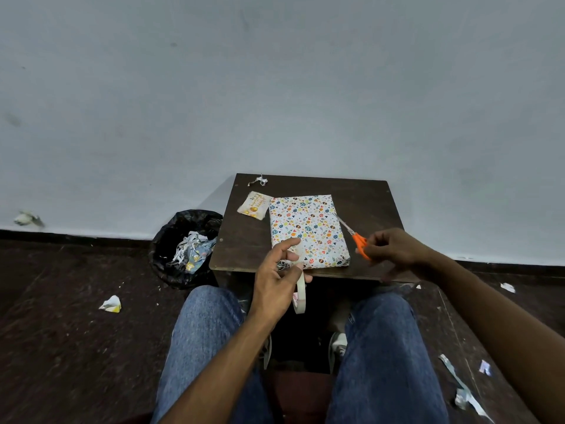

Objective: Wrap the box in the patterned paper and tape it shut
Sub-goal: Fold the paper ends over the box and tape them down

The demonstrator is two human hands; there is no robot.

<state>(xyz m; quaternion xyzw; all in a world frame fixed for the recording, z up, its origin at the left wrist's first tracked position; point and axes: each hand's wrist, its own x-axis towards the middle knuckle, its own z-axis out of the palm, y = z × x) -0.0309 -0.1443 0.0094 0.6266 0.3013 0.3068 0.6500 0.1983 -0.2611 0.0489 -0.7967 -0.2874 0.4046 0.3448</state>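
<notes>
Two hands are busy at once, so I take this step slowly: my left hand (279,278) has the tape roll (299,293) hanging round its lower fingers, forefinger and thumb loosely spread above the near end of the box (308,229), while my right hand (394,247) pinches the orange-handled scissors (356,240) by the loops, blades pointing away along the box's right edge. As I judge it, the job now is to cut a strip of tape and lay it over a seam. To do that well I would draw the tape taut off the roll, keep the blades clear of the paper, cut square, then press the strip flat from its middle outward so no crease lifts. The box lies flat on the small dark worktop (367,203), already covered on every face I can see in white paper printed with small coloured shapes; the folds look snug, though the near end is partly hidden behind my left hand.
</notes>
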